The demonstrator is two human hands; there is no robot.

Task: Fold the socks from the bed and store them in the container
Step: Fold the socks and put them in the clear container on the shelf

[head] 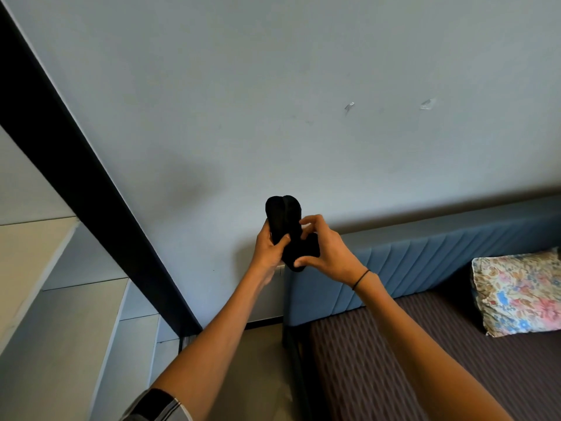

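Black socks (288,229) held up in mid-air before the wall, clasped between both hands. Nearest, a striped sleeve (158,405) at the lower left edge; bed (394,360) with brown ribbed cover at lower right, floral pillow (519,293) against the blue padded headboard (440,259). Farther off, pale blue-grey wall (273,101). Left hand (268,247) closed around the socks from the left, thumb across the front; right hand (326,249) pinching the folded lower part, black band at its wrist.
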